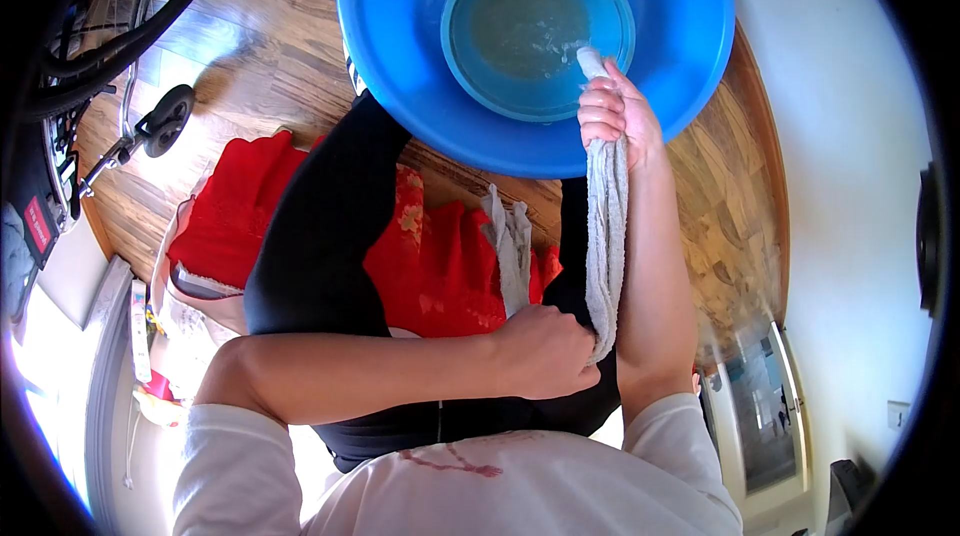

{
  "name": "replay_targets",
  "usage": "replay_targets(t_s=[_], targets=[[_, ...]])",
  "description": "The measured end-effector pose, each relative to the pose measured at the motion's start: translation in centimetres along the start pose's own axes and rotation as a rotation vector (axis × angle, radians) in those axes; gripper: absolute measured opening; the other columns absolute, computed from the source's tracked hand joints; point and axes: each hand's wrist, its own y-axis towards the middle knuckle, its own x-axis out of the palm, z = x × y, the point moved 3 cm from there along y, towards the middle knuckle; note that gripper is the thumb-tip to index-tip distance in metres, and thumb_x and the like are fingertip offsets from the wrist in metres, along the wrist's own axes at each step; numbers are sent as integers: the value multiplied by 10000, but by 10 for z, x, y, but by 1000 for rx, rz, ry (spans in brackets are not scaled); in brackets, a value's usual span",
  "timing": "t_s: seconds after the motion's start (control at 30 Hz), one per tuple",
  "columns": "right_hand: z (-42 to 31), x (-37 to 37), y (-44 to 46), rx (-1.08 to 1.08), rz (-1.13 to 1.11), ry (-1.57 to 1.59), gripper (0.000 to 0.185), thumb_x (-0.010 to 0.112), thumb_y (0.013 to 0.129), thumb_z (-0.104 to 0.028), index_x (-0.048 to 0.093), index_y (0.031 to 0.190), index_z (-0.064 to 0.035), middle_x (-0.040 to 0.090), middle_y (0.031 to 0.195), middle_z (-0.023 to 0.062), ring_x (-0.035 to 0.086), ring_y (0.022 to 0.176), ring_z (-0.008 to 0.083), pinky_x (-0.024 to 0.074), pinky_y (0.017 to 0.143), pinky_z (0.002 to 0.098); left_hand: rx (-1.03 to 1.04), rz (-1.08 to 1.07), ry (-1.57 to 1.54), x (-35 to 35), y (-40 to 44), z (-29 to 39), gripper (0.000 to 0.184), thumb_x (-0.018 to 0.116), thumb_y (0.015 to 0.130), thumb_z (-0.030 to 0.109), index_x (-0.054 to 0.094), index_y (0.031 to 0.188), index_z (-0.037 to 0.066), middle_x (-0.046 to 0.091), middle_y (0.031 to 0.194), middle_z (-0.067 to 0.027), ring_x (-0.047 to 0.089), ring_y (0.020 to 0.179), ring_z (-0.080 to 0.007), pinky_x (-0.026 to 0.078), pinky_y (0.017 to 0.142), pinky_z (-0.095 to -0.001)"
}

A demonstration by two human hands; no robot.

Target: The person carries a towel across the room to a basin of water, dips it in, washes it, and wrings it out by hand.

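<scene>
Blue tub (395,26), holding one bowl (457,31). Pale cloth (606,206), twisted, running from above the tub toward the body. Right hand (615,116), above tub: clenched round cloth. Left hand (548,351), bodyward of tub: fisted on cloth's lower end.

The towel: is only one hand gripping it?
No, the right hand grips the towel near its far end, and the left hand its near end.

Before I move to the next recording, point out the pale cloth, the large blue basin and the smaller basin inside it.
Pale cloth (606,226): head view, middle of its long strand.
Large blue basin (397,31): head view, left inner wall.
Smaller basin (446,34): head view, left rim.
</scene>
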Motion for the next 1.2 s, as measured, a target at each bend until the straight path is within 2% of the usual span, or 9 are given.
replay_targets(t_s=[0.1,0.2,0.3,0.33,0.6,0.8,0.9,1.07,1.2], targets=[[-2,1,1,14,-4,-30,326,488,982,-303,472,704,-135,344,498,-68,320,388,52,273,347,215,-21,2,6,1,0,-1,384,536,801,302,617,632,-34,620,639,-261,642,601,-403,542,627,-470],[1,2,1,-37,-15,-49,292,479,975,-305,517,771,-99,470,552,-20,412,439,90,338,381,240,-33,-20,30,2,2,-3,379,540,799,305,618,640,-30,623,638,-256,646,600,-397,542,626,-470],[13,30,-9,-206,348,-183,257,505,951,-306,546,912,-55,631,747,77,528,538,156,409,427,272,-17,-40,49,1,1,-1,377,541,801,309,622,650,-27,627,638,-249,648,598,-392,542,627,-469],[10,26,-9,-157,267,-159,327,552,916,-316,537,1076,-31,672,969,151,599,626,211,458,466,292,-4,-46,51,2,0,-1,376,540,803,308,625,655,-28,630,642,-248,649,602,-391,542,626,-469],[-22,1,-21,-130,204,-136,434,600,852,-376,552,1116,-36,672,1002,108,590,621,164,454,506,281,72,-187,116,4,-3,-1,349,545,805,296,669,720,-19,666,719,-231,670,669,-376,541,660,-464],[-10,21,-30,-88,158,-149,604,446,896,-534,542,1238,-46,596,834,59,489,600,151,379,534,299,73,-370,211,14,-4,-4,319,543,799,275,692,749,-3,687,769,-208,681,718,-358,539,668,-462],[-8,13,-24,-95,102,-185,623,389,918,-562,547,1231,-48,549,792,49,455,590,150,354,529,308,74,-393,229,13,-6,-3,314,541,796,268,701,763,0,692,785,-199,685,739,-350,538,671,-462],[-2,12,-12,-36,226,-213,391,412,977,-452,495,814,-106,405,605,4,325,448,97,231,397,241,76,-462,266,11,-7,-2,307,540,799,266,713,785,12,701,818,-181,690,768,-333,539,685,-452],[3,12,-7,-43,248,-248,390,454,985,-425,440,722,-138,309,549,-50,277,425,72,205,383,228,60,-508,284,11,-5,-1,306,539,805,267,720,808,20,707,856,-174,693,792,-321,541,689,-445]])
